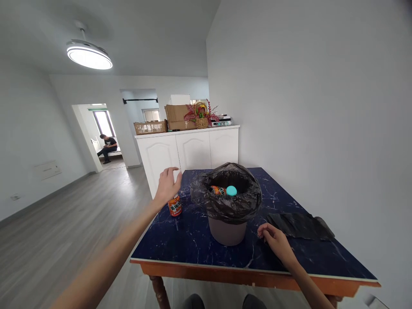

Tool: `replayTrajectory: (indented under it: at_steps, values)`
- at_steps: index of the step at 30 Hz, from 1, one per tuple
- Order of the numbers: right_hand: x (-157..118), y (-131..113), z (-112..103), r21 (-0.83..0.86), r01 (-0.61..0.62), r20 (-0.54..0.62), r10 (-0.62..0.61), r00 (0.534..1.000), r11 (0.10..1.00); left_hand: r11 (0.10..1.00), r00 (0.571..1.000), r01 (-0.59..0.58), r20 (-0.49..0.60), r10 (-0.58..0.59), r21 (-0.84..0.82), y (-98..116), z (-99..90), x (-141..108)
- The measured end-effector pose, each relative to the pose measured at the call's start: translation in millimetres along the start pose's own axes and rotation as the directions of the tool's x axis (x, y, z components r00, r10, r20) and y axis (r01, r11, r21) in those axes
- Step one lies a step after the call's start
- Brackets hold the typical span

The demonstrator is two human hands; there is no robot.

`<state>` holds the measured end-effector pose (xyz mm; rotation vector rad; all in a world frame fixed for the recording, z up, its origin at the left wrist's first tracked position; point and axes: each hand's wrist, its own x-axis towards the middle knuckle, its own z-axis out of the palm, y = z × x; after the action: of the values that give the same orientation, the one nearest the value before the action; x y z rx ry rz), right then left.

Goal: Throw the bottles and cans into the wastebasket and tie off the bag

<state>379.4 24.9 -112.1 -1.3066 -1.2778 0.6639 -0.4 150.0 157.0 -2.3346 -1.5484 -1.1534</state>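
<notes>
My left hand [168, 185] is raised over the table's left edge, its fingers and thumb curled round a small white object [176, 175] that is mostly hidden. Just below that hand stands an orange drink can [175, 207], upright on the table. A trash bin [227, 231] lined with a black plastic bag [236, 211] stands in the middle. Inside it lie another orange can [217, 190] and something with a turquoise cap [231, 190]. To the right of the bin, my right hand [273, 241] rests on the table, fingers loosely curled in, with nothing visible in them.
The dark blue marbled table [186, 246] has a wooden edge. Black folded plastic bags [301, 226] lie at its right, near the wall. Behind stands a white cabinet [193, 150] bearing cardboard boxes [180, 116] and a flower basket [201, 122]. A person [108, 148] sits in a far room.
</notes>
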Motion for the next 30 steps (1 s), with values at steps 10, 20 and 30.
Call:
replayTrajectory:
  at_steps: [10, 20, 30]
  values:
    - [2.6, 1.6, 0.3, -0.032, 0.003, -0.004, -0.003, 1.0, 0.999, 0.97, 0.945, 0.243, 0.227, -0.236, -0.002, -106.6, 84.1, -47.5]
    - [2.1, 3.9, -0.4, -0.018, -0.008, 0.002, 0.008, 1.0, 1.0, 0.875, 0.929, 0.334, -0.035, -0.369, -0.351, -66.6, 39.8, -24.9]
    - [0.0, -6.1, 0.4, 0.035, -0.024, 0.002, 0.024, 1.0, 0.999, 0.741, 0.999, 0.02, 0.043, 0.013, -0.671, 109.2, 15.4, 17.2]
